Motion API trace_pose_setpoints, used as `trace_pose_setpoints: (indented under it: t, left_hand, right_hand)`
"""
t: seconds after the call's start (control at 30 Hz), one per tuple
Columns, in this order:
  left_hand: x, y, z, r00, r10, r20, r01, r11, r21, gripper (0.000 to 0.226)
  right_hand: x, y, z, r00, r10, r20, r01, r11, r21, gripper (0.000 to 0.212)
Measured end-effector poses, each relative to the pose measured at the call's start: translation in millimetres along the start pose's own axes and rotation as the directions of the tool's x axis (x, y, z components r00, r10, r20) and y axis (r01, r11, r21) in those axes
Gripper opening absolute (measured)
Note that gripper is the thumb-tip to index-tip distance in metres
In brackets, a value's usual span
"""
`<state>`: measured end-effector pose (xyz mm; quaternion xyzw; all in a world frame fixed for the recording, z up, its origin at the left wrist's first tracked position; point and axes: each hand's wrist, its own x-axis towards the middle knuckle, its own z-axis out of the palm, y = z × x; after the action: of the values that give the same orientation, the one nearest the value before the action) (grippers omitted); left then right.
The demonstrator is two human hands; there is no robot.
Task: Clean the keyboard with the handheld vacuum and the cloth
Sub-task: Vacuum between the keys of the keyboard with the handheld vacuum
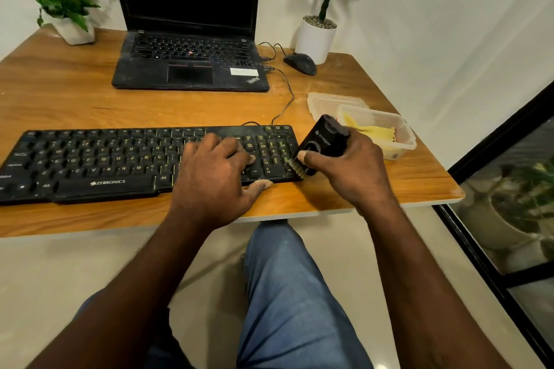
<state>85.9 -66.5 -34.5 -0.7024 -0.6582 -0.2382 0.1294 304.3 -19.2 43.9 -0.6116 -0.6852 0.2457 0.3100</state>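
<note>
Both hands are working at the right end of the black corded keyboard [120, 159] lying along the near edge of the wooden desk [75, 93]. My left hand [215, 177] is pressing it down, fingers spread flat over the keys. My right hand [350, 165] is wrapping its fingers around the small black handheld vacuum [322, 141], bristles touching the numpad corner. Tilting harder is risking a popped keycap; sliding right is risking knocking the clear plastic tub [404, 141] holding the yellow cloth [374, 130].
</note>
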Motion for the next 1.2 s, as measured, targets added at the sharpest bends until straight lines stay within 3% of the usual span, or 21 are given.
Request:
trace_pose_setpoints:
  t: [0.1, 0.3, 0.47, 0.6, 0.7, 0.77, 0.93, 1.03, 1.1, 1.2]
  left_hand:
    - [-0.3, 0.1, -1.3, 1.000, -0.004, 0.003, 0.004, 1.000, 0.002, 0.062]
    - [-0.6, 0.1, -2.8, 1.000, -0.005, -0.002, 0.005, 1.000, 0.016, 0.063]
    - [-0.2, -1.3, -0.6, 1.000, -0.002, 0.008, 0.001, 1.000, 0.028, 0.065]
    - [0.0, -1.9, -0.8, 1.000, 0.002, 0.002, -0.002, 1.000, 0.024, 0.066]
    - [0.2, -2.7, -0.7, 1.000, 0.003, 0.001, -0.003, 1.000, 0.027, 0.067]
    - [0.2, -2.2, -0.6, 1.000, 0.002, 0.003, -0.003, 1.000, 0.024, 0.067]
    - [0.4, -2.8, -1.6, 1.000, -0.001, 0.001, 0.001, 1.000, 0.017, 0.067]
    - [0.8, -2.5, -1.3, 1.000, -0.001, 0.002, 0.001, 1.000, 0.017, 0.067]
    - [0.3, -2.2, -0.4, 1.000, 0.002, -0.009, -0.001, 1.000, 0.015, 0.066]
    - [-0.8, -1.2, -0.4, 1.000, 0.004, -0.017, -0.003, 1.000, 0.011, 0.065]
  right_hand:
    - [23.5, -11.5, 9.3, 0.998, -0.027, -0.050, 0.028, 1.000, 0.011, 0.051]
    - [73.2, -29.3, 39.1, 0.987, -0.050, -0.156, 0.026, 0.988, -0.153, 0.057]
    - [77.1, -42.7, 56.4, 0.993, -0.115, -0.034, 0.107, 0.979, -0.171, 0.056]
    - [76.4, -44.8, 59.2, 0.988, -0.135, -0.071, 0.122, 0.980, -0.158, 0.057]
    - [73.0, -50.1, 63.7, 0.980, -0.188, 0.067, 0.197, 0.966, -0.167, 0.061]
    - [79.1, -49.6, 57.0, 0.984, -0.144, 0.106, 0.160, 0.974, -0.162, 0.063]
    - [90.4, -40.9, 38.0, 0.992, -0.105, -0.068, 0.072, 0.926, -0.372, 0.062]
    - [82.8, -50.2, 50.0, 0.987, -0.159, -0.002, 0.144, 0.902, -0.407, 0.063]
    - [76.5, -60.2, 58.2, 0.976, -0.193, 0.099, 0.216, 0.908, -0.360, 0.059]
    - [75.9, -61.4, 57.7, 0.982, -0.132, 0.136, 0.160, 0.960, -0.228, 0.053]
